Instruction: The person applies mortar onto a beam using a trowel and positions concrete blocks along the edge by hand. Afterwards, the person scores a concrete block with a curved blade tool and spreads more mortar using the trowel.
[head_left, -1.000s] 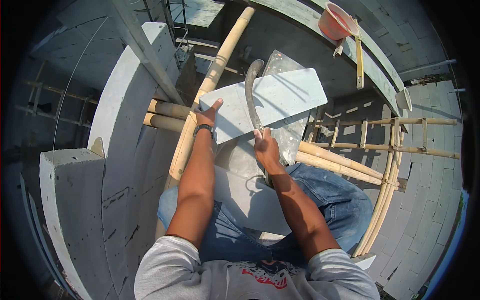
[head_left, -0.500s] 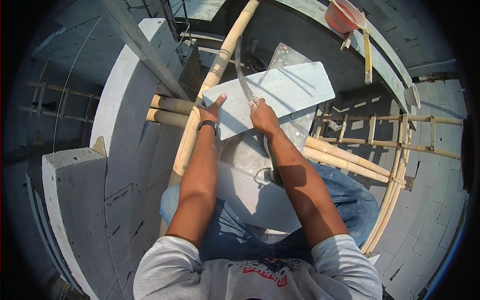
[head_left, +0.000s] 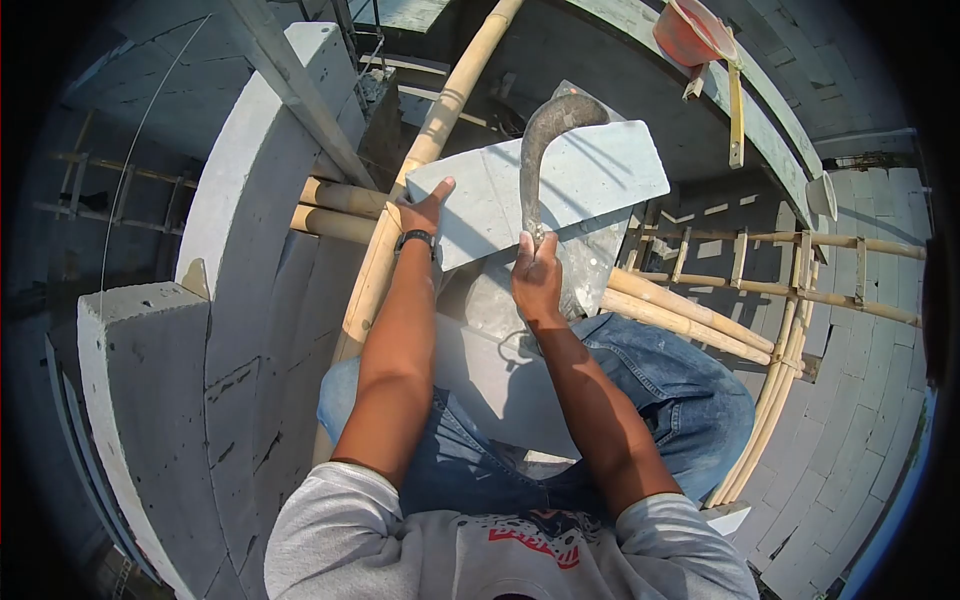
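Observation:
A pale, flat block (head_left: 600, 175) lies tilted across a mortar-stained board (head_left: 590, 270) in front of me. My left hand (head_left: 422, 215), with a dark band at the wrist, grips the block's left end, thumb on top. Closed round the lower end of a curved metal sickle-like blade (head_left: 532, 165) is my right hand (head_left: 537, 275). The blade stands over the middle of the block, its hooked tip bending right. Nearer my lap is another pale slab (head_left: 480, 375), partly shaded.
Bamboo poles (head_left: 455, 90) run beside the block and to the right (head_left: 690, 325). A block wall (head_left: 235, 190) rises at the left. A red bucket (head_left: 690, 35) sits on a ledge at the upper right, near a yellow level (head_left: 736, 115). A bamboo ladder (head_left: 780, 265) is at the right.
Since the last frame, my right hand has moved down and slightly right, and the blade has swung right with its broad side showing. My left hand stays on the block's end.

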